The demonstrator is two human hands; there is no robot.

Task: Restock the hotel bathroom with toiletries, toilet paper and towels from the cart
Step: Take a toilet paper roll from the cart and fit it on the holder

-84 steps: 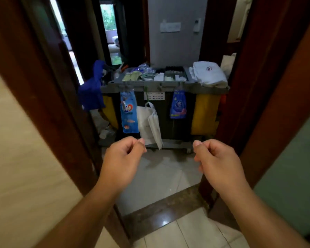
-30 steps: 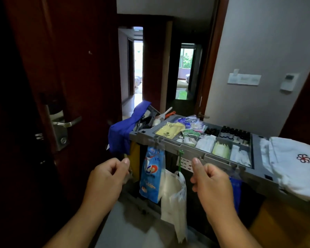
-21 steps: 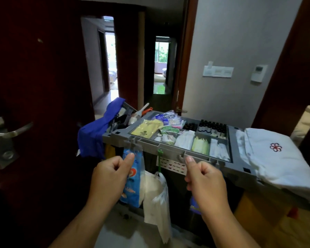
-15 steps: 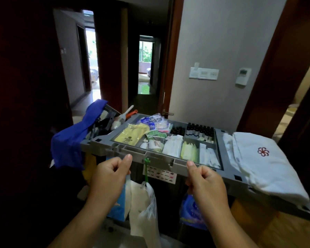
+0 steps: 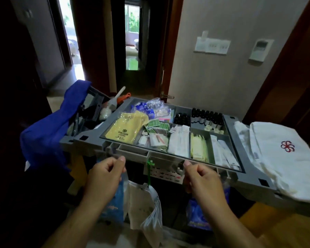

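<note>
Bare forearms [image 5: 73, 222]; left grip [image 5: 104, 178], right grip [image 5: 203, 181] bare; nails [image 5: 122, 158] short

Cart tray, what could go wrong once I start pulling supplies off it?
The folded white towels overhang the right end of the cart, so a bump might slide them off. The small dark bottles stand packed upright; reaching among them could topple several. The white bag hanging off the front edge may snag a wrist.
</note>
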